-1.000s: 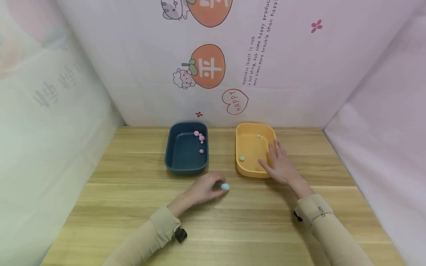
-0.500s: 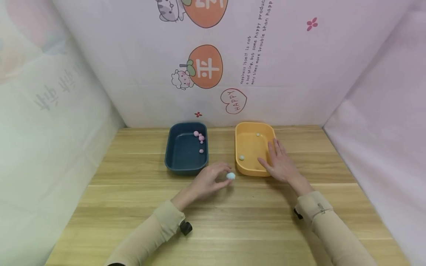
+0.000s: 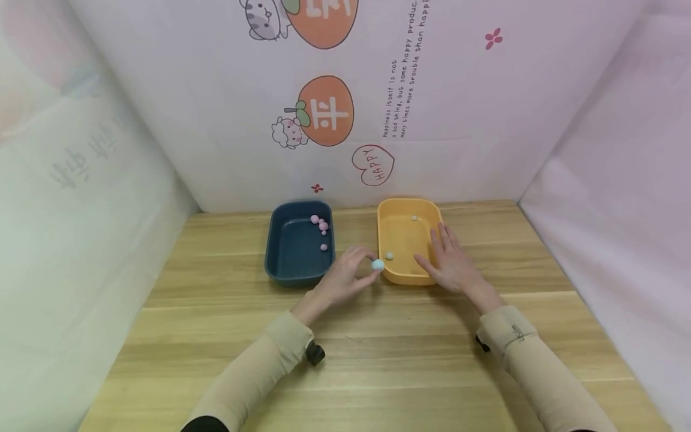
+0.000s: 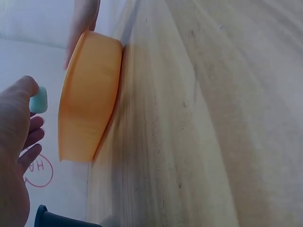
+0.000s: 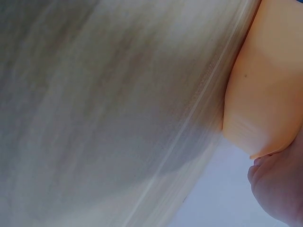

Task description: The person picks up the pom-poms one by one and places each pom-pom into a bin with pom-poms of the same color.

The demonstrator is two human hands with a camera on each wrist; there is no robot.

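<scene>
Between thumb and fingertips my left hand [image 3: 345, 277] pinches a small light blue ball [image 3: 378, 264], which looks more like a rounded lump in the left wrist view [image 4: 39, 100]. It is held up near the front left corner of the yellow tray [image 3: 408, 279]. Inside that tray lie a pale ball [image 3: 389, 256] near the left side and a smaller pale ball [image 3: 414, 218] at the back. My right hand [image 3: 453, 264] rests at the tray's right rim with fingers extended and thumb spread over the inside. The right wrist view shows only part of it.
A dark blue tray [image 3: 294, 280] stands left of the yellow one, with several pink balls [image 3: 323, 226] along its right side. Both trays sit at the back of the wooden table [image 3: 378, 360], before a printed white cloth [image 3: 442, 168]. Cloth also hangs at both sides.
My left hand has moved forward and slightly right with the light blue ball, from the table in front of the trays to the yellow tray's corner. My right hand has stayed at the rim.
</scene>
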